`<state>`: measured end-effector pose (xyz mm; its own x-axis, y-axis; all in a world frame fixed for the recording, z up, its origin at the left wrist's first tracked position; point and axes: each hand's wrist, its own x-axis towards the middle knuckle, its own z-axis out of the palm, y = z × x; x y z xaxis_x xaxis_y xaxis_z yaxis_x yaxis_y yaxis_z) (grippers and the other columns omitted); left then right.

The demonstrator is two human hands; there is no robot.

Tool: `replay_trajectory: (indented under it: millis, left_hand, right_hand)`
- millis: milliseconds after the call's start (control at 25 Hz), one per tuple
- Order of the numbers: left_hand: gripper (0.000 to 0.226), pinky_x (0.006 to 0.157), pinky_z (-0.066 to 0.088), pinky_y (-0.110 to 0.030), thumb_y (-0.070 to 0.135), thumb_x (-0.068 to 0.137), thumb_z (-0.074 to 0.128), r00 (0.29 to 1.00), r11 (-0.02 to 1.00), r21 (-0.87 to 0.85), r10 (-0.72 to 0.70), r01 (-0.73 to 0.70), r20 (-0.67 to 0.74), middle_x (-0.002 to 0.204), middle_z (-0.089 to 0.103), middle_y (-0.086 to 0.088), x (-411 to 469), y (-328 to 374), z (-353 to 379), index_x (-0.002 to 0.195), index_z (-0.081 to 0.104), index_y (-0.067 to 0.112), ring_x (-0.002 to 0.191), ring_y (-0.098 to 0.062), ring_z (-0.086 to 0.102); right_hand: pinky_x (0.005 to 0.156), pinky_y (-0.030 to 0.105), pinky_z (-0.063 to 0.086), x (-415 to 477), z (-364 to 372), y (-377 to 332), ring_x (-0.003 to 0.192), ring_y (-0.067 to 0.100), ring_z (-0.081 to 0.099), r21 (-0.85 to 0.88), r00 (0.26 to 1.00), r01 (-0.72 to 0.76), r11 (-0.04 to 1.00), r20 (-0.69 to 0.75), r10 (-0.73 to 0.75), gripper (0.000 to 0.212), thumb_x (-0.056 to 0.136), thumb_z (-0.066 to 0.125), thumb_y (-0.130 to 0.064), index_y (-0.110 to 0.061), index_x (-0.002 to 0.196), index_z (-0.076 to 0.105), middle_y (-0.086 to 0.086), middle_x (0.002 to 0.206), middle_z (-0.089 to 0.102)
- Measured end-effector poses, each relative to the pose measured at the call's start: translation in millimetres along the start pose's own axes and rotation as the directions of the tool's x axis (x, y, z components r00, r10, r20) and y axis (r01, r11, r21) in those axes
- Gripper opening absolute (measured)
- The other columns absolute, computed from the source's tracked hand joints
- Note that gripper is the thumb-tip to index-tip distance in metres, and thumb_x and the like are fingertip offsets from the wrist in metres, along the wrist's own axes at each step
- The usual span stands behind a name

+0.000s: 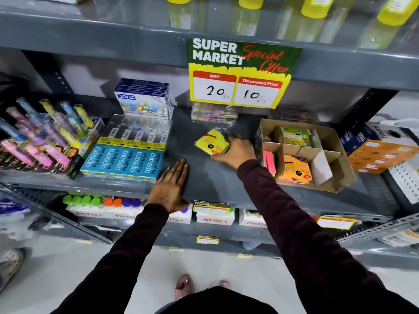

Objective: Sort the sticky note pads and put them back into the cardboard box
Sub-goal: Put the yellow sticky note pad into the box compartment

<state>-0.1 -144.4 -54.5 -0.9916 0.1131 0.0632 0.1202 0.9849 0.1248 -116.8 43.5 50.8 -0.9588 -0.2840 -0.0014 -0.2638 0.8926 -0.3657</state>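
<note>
Just right of the right hand (pixel 235 151), a brown cardboard box (pixel 335 141) with card dividers holds orange, pink and green sticky note pads, while that hand grasps a square stack of yellow sticky note pads (pixel 212 142) on the smooth grey shelf (pixel 204 177), and the left hand (pixel 170 186) lies flat, empty

Grey metal shelving (pixel 204 177) stands in tiers above a pale glossy floor (pixel 79 264); a pale wall (pixel 90 75) shows behind.

Yellow sticky note pads (pixel 212 142); brown cardboard box (pixel 340 159) holding orange pads (pixel 295 169), pink pads (pixel 270 162); grey shelf (pixel 204 177).
</note>
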Motion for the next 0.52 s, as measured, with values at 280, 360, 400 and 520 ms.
replay_trajectory:
  millis: [280, 360, 400, 520]
  left_hand:
    - [0.125, 0.107, 0.028, -0.042, 0.054, 0.043, 0.084, 0.999, 0.994, 0.105, -0.020, 0.017, 0.026, 0.149, 0.028, -0.016, -0.3, 0.7, 2.5, 0.141, 0.029, 0.000, 0.133, -0.030, 0.033]
    - [0.125, 0.107, 0.028, -0.045, 0.056, 0.044, 0.083, 1.000, 0.994, 0.113, -0.006, 0.003, 0.024, 0.148, 0.029, -0.017, 0.3, 1.0, 2.8, 0.141, 0.029, -0.001, 0.133, -0.031, 0.033]
    - [0.125, 0.106, 0.029, -0.046, 0.056, 0.044, 0.083, 1.000, 0.993, 0.114, -0.003, 0.000, 0.028, 0.148, 0.030, -0.018, 0.8, 1.7, 1.8, 0.140, 0.030, -0.002, 0.133, -0.032, 0.033]
    - [0.126, 0.106, 0.028, -0.047, 0.057, 0.043, 0.084, 1.000, 0.994, 0.113, 0.000, -0.003, 0.023, 0.147, 0.031, -0.019, -0.7, 0.7, 1.6, 0.140, 0.030, -0.002, 0.133, -0.032, 0.032]
  right_hand:
    - [0.079, 0.036, 0.053, -78.2, -56.2, 97.4, 0.098, 0.035, 0.067, 0.178, 0.793, -0.386, 0.905, -0.438, 0.424, 0.071, 0.065, 0.075, -0.058, -0.001, 0.106, 0.067, 0.022, 0.092, 0.073]
    - [0.084, 0.039, 0.053, -88.7, -51.5, 128.0, 0.100, 0.037, 0.065, 0.283, 0.715, -0.479, 0.831, -0.423, 0.556, 0.076, 0.061, 0.074, -0.060, 0.001, 0.104, 0.068, 0.025, 0.095, 0.073]
    - [0.086, 0.040, 0.053, -90.0, -47.5, 137.6, 0.101, 0.037, 0.065, 0.318, 0.699, -0.510, 0.800, -0.389, 0.600, 0.076, 0.060, 0.073, -0.061, -0.001, 0.106, 0.068, 0.025, 0.097, 0.073]
    - [0.093, 0.043, 0.050, -81.7, -30.1, 146.8, 0.106, 0.039, 0.061, 0.343, 0.705, -0.542, 0.767, -0.311, 0.637, 0.075, 0.066, 0.071, -0.059, -0.002, 0.114, 0.064, 0.026, 0.110, 0.068]
